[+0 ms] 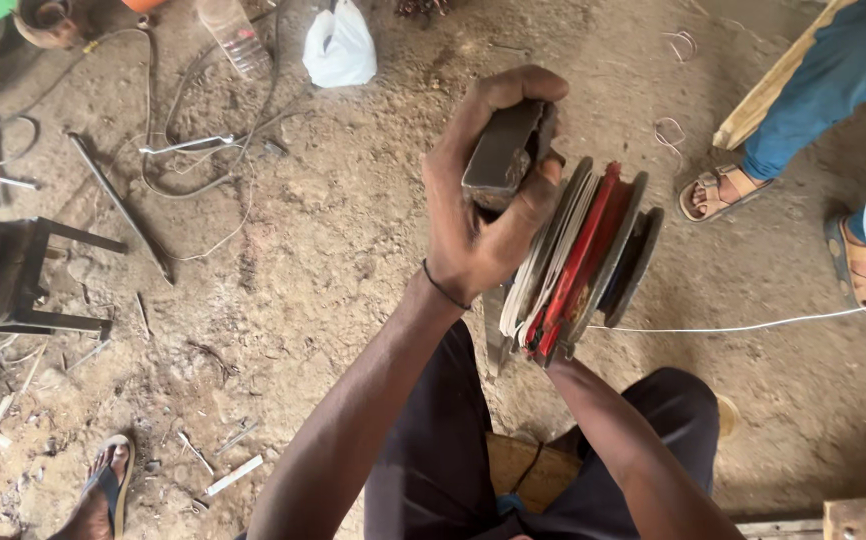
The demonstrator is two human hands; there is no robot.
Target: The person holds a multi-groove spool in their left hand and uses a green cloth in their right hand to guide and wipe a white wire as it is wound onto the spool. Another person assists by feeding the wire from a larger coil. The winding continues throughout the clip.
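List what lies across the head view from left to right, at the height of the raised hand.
Dark metal stool → thin metal rod → left hand holding a grey metal block → red and grey stacked discs → another person's sandalled foot.

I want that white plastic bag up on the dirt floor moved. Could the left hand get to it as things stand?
Probably not right away. The left hand is wrapped around a grey metal block against the wire spool, so it is occupied. The white plastic bag lies apart, farther off, with only bare dirt floor between.
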